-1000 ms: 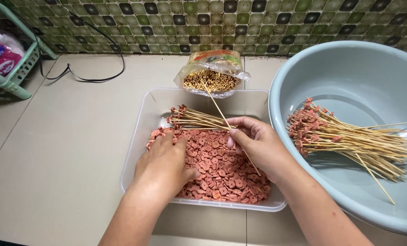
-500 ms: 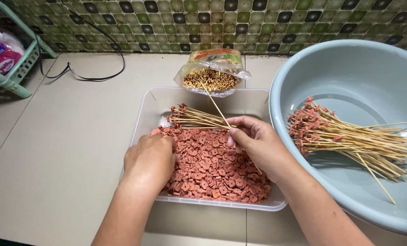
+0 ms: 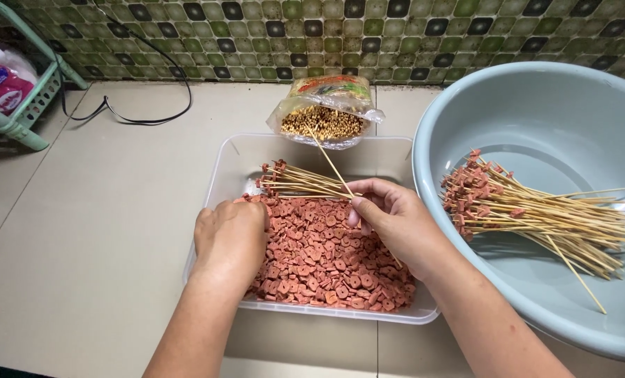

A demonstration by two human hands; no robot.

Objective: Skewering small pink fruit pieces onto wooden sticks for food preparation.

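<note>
At lower centre, one clear rectangular plastic tray [image 3: 237,154] holds countless reddish sausage slices [image 3: 319,259]; the left hand [image 3: 230,234] rests curled on them, what it grips hidden. The right hand [image 3: 395,217] pinches one thin bamboo skewer [image 3: 330,162]. At right, one grey-blue plastic basin [image 3: 536,112] holds a pile of loaded skewers [image 3: 529,210]; one bag of beans [image 3: 324,115] lies at upper centre.

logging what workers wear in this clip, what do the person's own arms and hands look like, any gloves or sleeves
Both are bare. The left hand and right hand wear no gloves, and no rings, watch or bands show. Both forearms are uncovered as far as the bottom edge of the picture, so no sleeve is in view. Fingernails look short and unpainted.
</note>
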